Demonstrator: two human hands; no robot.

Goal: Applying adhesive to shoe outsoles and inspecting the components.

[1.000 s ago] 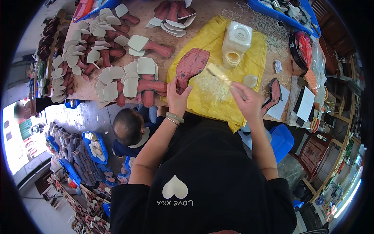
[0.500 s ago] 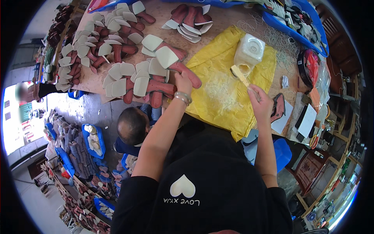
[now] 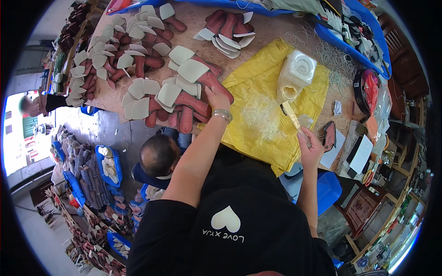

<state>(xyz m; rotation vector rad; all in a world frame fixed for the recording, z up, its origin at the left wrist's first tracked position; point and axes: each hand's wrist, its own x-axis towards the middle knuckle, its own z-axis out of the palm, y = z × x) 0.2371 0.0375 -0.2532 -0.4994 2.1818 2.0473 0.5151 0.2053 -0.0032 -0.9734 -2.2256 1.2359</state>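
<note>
My left hand is closed on a dark red sole-shaped piece with an off-white flap at its far end. That piece rests at the right side of a pile of similar red pieces. In my right hand is a flat brush with a pale handle and a dark tip, held over a yellow sheet. Just beyond the brush tip lies a cut-open white plastic jug, its mouth toward me. Whitish residue covers the middle of the sheet.
More flapped red pieces crowd the table's left side. Blue trays, tangled white cord and scissors lie toward the right. A person is low beside the table at my left. A chair stands at right.
My right hand has drawn the brush back toward me, away from the jug's mouth. The piece in my left hand has shifted slightly left, nearer the pile. The whole view has moved a little.
</note>
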